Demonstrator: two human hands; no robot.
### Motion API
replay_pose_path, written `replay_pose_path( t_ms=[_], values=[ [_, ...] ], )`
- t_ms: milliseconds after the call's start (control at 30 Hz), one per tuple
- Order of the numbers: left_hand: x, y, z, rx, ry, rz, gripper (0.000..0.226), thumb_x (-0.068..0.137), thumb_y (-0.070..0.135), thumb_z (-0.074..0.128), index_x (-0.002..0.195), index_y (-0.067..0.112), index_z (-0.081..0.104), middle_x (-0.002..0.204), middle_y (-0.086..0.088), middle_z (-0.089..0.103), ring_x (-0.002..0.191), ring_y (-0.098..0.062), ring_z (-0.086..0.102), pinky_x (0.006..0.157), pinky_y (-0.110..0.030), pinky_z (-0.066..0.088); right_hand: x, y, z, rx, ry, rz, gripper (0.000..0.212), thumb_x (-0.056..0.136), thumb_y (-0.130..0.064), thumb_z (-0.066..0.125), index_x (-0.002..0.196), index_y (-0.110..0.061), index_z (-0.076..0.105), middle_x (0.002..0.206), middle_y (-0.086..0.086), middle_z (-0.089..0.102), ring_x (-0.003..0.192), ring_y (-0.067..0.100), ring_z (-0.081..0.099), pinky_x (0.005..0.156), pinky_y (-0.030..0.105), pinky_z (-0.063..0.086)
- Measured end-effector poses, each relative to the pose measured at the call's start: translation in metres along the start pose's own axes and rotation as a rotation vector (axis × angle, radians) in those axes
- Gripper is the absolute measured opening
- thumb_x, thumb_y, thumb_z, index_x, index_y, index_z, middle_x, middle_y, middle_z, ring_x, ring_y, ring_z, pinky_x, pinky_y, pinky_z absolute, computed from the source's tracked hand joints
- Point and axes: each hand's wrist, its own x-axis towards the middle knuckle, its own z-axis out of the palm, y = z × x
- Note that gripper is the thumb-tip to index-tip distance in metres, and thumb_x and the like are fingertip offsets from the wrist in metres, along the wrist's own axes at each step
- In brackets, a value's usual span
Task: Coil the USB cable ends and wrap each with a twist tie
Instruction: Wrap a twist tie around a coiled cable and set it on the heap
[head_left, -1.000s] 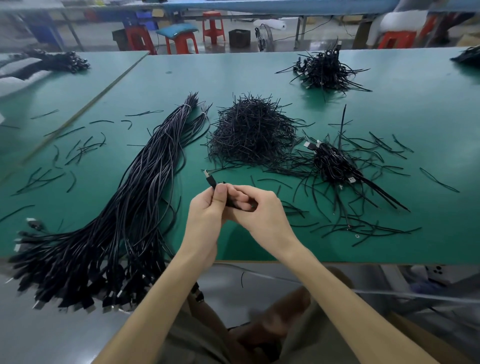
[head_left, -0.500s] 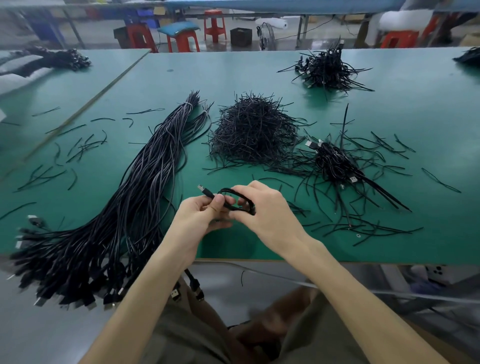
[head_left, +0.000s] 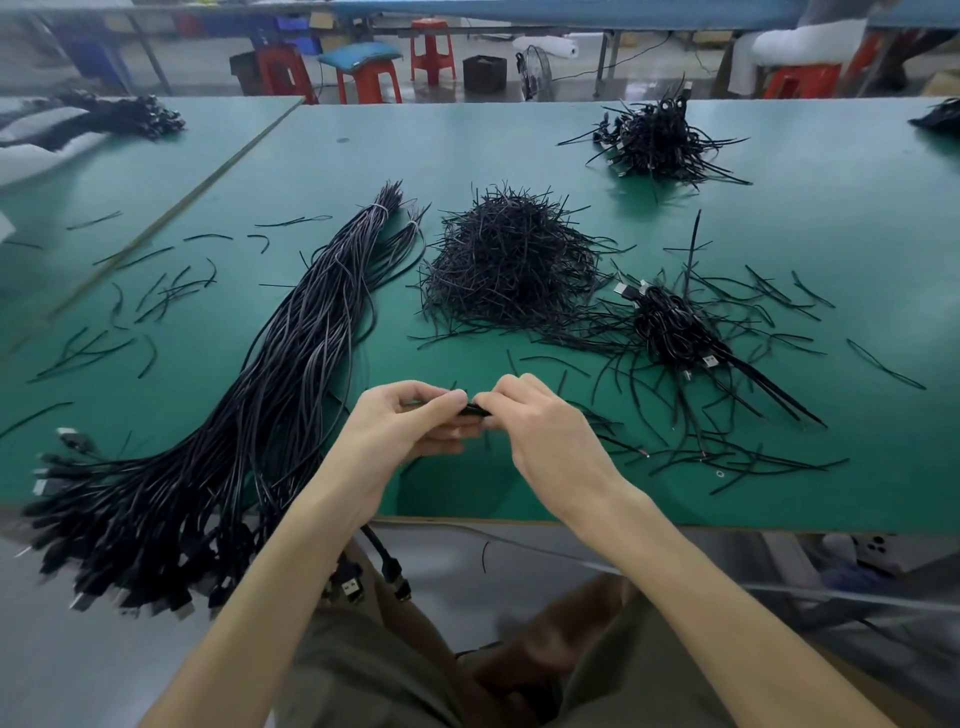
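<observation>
My left hand (head_left: 402, 428) and my right hand (head_left: 540, 436) meet above the near edge of the green table (head_left: 519, 156). Between their fingertips they pinch a small coil of black USB cable (head_left: 474, 410), mostly hidden by the fingers. A thick bundle of uncoiled black USB cables (head_left: 249, 415) runs from the table's middle to its near left edge, plugs hanging over it. A heap of black twist ties (head_left: 511, 260) lies behind my hands. A small pile of coiled, tied cables (head_left: 670, 327) sits to the right.
Another pile of finished cables (head_left: 654, 137) lies at the far right. Loose twist ties are scattered left (head_left: 156, 296) and right (head_left: 753, 452) on the table. A second table (head_left: 104, 171) adjoins on the left. Red stools (head_left: 366, 78) stand beyond.
The loop seen half a second ago has been squeezed flat between both hands; the cable's plug end no longer sticks out past my left thumb. My hands have moved closer together.
</observation>
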Motion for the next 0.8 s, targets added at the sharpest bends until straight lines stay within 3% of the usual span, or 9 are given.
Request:
replay_pose_path(
  t_ms=[67, 167, 300, 400, 533, 700, 800],
  values=[
    [0.001, 0.004, -0.002, 0.202, -0.014, 0.003, 0.02, 0.098, 0.022, 0.068, 0.101, 0.003, 0.07, 0.087, -0.012, 0.079, 0.076, -0.025, 0.076, 0.069, -0.032, 0.061, -0.003, 0.001, 0.002, -0.004, -0.002, -0.027, 0.028, 0.096, 0.002, 0.05, 0.117, -0.004, 0.067, 0.102, 0.007, 0.061, 0.102, 0.025, 0.054, 0.078, 0.045, 0.054],
    [0.002, 0.011, -0.006, 0.729, -0.101, 0.118, 0.02, 0.102, 0.035, 0.058, 0.092, 0.022, 0.069, 0.075, 0.004, 0.076, 0.058, -0.012, 0.067, 0.059, -0.026, 0.054, -0.008, 0.002, 0.007, -0.024, -0.033, -0.052, 0.028, 0.094, 0.007, 0.051, 0.115, -0.004, 0.066, 0.102, 0.007, 0.059, 0.102, 0.024, 0.053, 0.077, 0.043, 0.054],
    [0.0, 0.019, 0.001, 1.094, -0.192, 0.146, 0.049, 0.1, 0.063, 0.032, 0.087, 0.028, 0.063, 0.076, 0.008, 0.071, 0.063, -0.008, 0.062, 0.067, -0.032, 0.054, -0.013, 0.002, 0.012, -0.037, 0.012, -0.06, 0.025, 0.082, 0.019, 0.059, 0.097, -0.001, 0.066, 0.093, 0.009, 0.059, 0.091, 0.028, 0.057, 0.064, 0.044, 0.055],
    [0.001, 0.02, 0.008, 1.11, -0.228, 0.098, 0.066, 0.09, 0.069, 0.017, 0.092, 0.021, 0.062, 0.082, 0.004, 0.068, 0.075, -0.017, 0.063, 0.076, -0.036, 0.052, -0.014, 0.004, 0.014, -0.032, 0.087, -0.069, 0.018, 0.085, 0.013, 0.066, 0.094, -0.003, 0.068, 0.088, 0.008, 0.06, 0.083, 0.026, 0.058, 0.06, 0.042, 0.055],
    [0.002, 0.015, 0.007, 1.092, -0.234, 0.145, 0.067, 0.092, 0.071, 0.016, 0.095, 0.018, 0.058, 0.082, -0.005, 0.062, 0.07, -0.02, 0.054, 0.072, -0.042, 0.05, -0.016, 0.008, 0.014, 0.013, 0.164, -0.093, 0.014, 0.089, 0.006, 0.068, 0.099, -0.005, 0.069, 0.087, 0.006, 0.059, 0.081, 0.024, 0.057, 0.065, 0.041, 0.056],
    [0.008, 0.009, 0.009, 1.027, -0.27, 0.108, 0.06, 0.091, 0.071, 0.018, 0.095, 0.025, 0.056, 0.079, 0.015, 0.056, 0.071, -0.001, 0.055, 0.066, -0.023, 0.042, -0.014, 0.013, 0.015, 0.004, 0.109, -0.08, 0.026, 0.089, 0.008, 0.066, 0.112, -0.005, 0.069, 0.095, 0.006, 0.06, 0.089, 0.023, 0.057, 0.072, 0.042, 0.057],
    [0.011, 0.006, 0.006, 1.015, -0.297, 0.114, 0.067, 0.09, 0.073, 0.019, 0.105, 0.021, 0.059, 0.095, 0.007, 0.066, 0.09, -0.014, 0.064, 0.086, -0.039, 0.053, -0.014, 0.013, 0.015, 0.02, 0.074, -0.075, 0.03, 0.094, 0.004, 0.062, 0.124, -0.002, 0.065, 0.1, 0.009, 0.06, 0.096, 0.024, 0.058, 0.08, 0.041, 0.056]
  ],
)
